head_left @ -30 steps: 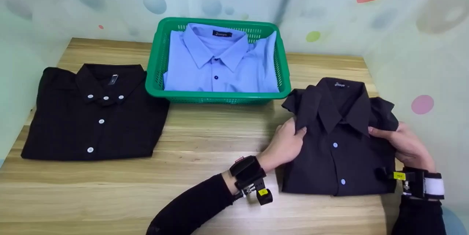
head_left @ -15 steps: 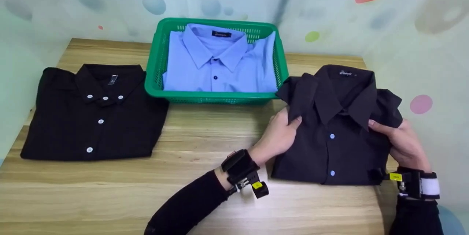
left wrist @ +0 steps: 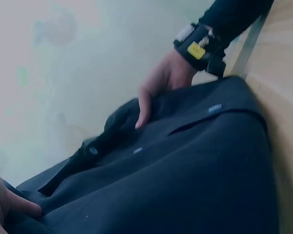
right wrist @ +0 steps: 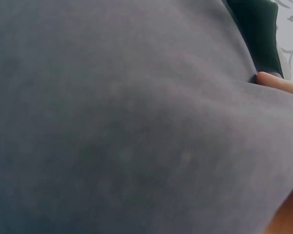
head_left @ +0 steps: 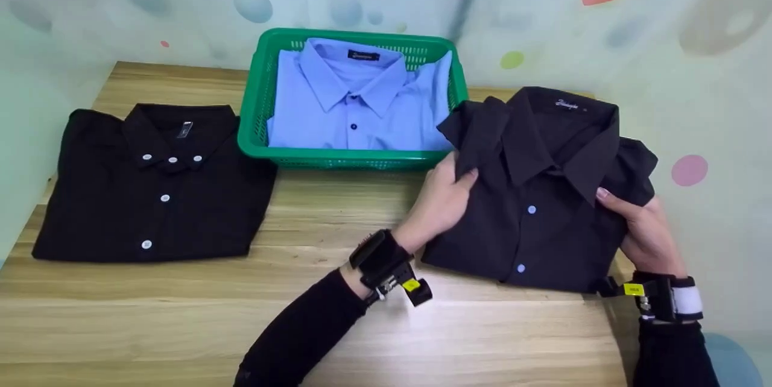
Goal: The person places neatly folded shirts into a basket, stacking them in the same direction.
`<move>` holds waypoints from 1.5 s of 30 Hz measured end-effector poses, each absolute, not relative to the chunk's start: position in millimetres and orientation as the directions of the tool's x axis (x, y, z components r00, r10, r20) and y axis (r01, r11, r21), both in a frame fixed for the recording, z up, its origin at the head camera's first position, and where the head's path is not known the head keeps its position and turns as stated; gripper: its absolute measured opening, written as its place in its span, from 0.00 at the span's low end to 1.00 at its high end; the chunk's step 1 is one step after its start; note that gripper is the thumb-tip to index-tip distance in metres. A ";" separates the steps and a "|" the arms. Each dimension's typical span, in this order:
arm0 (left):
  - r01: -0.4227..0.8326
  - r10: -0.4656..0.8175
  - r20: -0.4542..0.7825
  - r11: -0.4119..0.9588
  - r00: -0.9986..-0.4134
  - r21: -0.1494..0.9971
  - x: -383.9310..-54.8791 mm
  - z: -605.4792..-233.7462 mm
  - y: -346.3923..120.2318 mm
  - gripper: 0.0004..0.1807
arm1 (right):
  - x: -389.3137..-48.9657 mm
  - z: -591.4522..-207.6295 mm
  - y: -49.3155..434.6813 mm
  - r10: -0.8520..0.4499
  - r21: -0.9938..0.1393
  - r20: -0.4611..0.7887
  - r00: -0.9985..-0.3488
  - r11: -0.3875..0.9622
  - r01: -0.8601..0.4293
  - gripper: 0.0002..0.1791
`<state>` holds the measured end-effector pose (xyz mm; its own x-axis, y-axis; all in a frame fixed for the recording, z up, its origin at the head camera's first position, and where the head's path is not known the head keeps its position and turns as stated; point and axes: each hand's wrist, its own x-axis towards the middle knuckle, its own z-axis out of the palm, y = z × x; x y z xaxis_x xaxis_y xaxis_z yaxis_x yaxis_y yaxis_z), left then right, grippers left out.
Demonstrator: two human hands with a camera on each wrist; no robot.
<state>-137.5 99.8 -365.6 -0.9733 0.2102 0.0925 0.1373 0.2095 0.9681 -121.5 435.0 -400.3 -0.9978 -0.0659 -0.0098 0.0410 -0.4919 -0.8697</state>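
Between both hands a folded dark shirt [head_left: 476,236] with pale blue buttons is held at its two sides, below the collar. My left hand [head_left: 439,194] grips its left edge, thumb on top and the other fingers hidden beneath. At the right edge my right hand [head_left: 648,230] pinches the cloth near the collar tip, thumb on the front. The shirt's far left corner overlaps the rim of the green basket [head_left: 338,155] in the head view. Inside the basket lies a folded light blue shirt [head_left: 386,128]. Dark cloth fills most of the right wrist view.
Left of the basket, a folded black shirt [head_left: 108,206] with white buttons lies on the wooden table [head_left: 181,314]. Its upper right part meets the basket's side. A patterned wall [head_left: 543,25] stands behind the table and continues along the right.
Both hands have carried the dark shirt up from the table's right side, leftward and away from me toward the basket. The shirt has tilted slightly. The basket and black shirt stay put.
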 end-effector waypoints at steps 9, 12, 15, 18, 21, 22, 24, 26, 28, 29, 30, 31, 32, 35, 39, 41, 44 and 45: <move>0.150 0.195 0.108 0.212 -0.975 0.966 -153.1 -364.2 88.3 0.12 | -123.6 -400.2 416.9 -0.030 -0.844 0.009 -1.000 -0.537 0.008 0.32; 0.168 0.198 0.127 0.206 -0.972 0.964 -156.8 -362.0 80.0 0.15 | -123.4 -400.1 407.1 -0.026 -0.852 -0.004 -1.000 -0.523 0.017 0.32; 0.195 0.211 0.153 0.195 -0.966 0.961 -158.2 -362.9 67.3 0.18 | -123.7 -401.2 396.6 -0.034 -0.855 -0.010 -0.999 -0.519 0.026 0.31; 0.208 0.222 0.170 0.161 -0.960 0.965 -157.0 -366.4 51.1 0.20 | -123.4 -401.5 385.0 -0.045 -0.861 -0.029 -0.999 -0.507 0.048 0.30; 0.201 0.218 0.169 0.133 -0.961 0.970 -154.8 -369.2 34.3 0.20 | -122.9 -401.4 371.9 -0.065 -0.871 -0.039 -0.997 -0.486 0.066 0.29; 0.194 0.215 0.165 0.122 -0.963 0.973 -153.4 -369.1 28.8 0.20 | -122.7 -401.5 367.5 -0.076 -0.875 -0.034 -0.997 -0.480 0.067 0.30; 0.187 0.207 0.161 0.114 -0.965 0.976 -150.4 -368.4 18.6 0.20 | -122.3 -401.0 358.9 -0.104 -0.877 -0.013 -0.994 -0.476 0.062 0.31; 0.184 0.200 0.157 0.124 -0.967 0.975 -146.0 -366.6 9.5 0.19 | -121.2 -399.8 351.5 -0.126 -0.881 0.019 -0.992 -0.471 0.044 0.33; 0.187 0.199 0.160 0.126 -0.967 0.974 -141.6 -364.6 2.0 0.19 | -119.5 -397.3 345.5 -0.144 -0.883 0.051 -0.988 -0.469 0.023 0.35; 0.195 0.199 0.167 0.131 -0.966 0.972 -139.6 -363.4 -1.2 0.19 | -118.8 -395.7 342.7 -0.152 -0.882 0.068 -0.986 -0.471 0.012 0.36; 0.202 0.202 0.173 0.132 -0.964 0.971 -137.7 -362.1 -4.2 0.19 | -118.2 -393.9 340.3 -0.158 -0.882 0.084 -0.984 -0.471 0.001 0.37; 0.212 0.203 0.182 0.135 -0.962 0.968 -135.8 -360.9 -7.1 0.19 | -117.7 -392.3 338.1 -0.157 -0.884 0.094 -0.983 -0.467 -0.010 0.37; 0.221 0.207 0.191 0.132 -0.959 0.966 -134.1 -359.6 -9.9 0.20 | -117.5 -390.6 335.9 -0.159 -0.887 0.104 -0.982 -0.462 -0.020 0.38; 0.242 0.212 0.212 0.131 -0.954 0.961 -130.5 -357.2 -18.5 0.20 | -119.2 -386.5 328.7 -0.168 -0.900 0.121 -0.978 -0.434 -0.037 0.38; 0.254 0.182 0.225 0.155 -0.957 0.955 -129.1 -357.8 -31.2 0.20 | -124.6 -382.8 317.8 -0.184 -0.922 0.125 -0.975 -0.385 -0.046 0.38; 0.259 0.159 0.233 0.172 -0.959 0.950 -129.6 -358.5 -37.7 0.21 | -128.5 -381.2 312.0 -0.178 -0.930 0.117 -0.977 -0.364 -0.045 0.37; 0.256 0.137 0.233 0.188 -0.963 0.948 -130.6 -358.5 -46.5 0.21 | -135.2 -377.6 303.6 -0.159 -0.943 0.102 -0.982 -0.329 -0.045 0.34; 0.252 0.134 0.229 0.191 -0.964 0.949 -131.1 -358.0 -49.0 0.21 | -137.5 -376.2 301.1 -0.151 -0.946 0.099 -0.984 -0.320 -0.046 0.33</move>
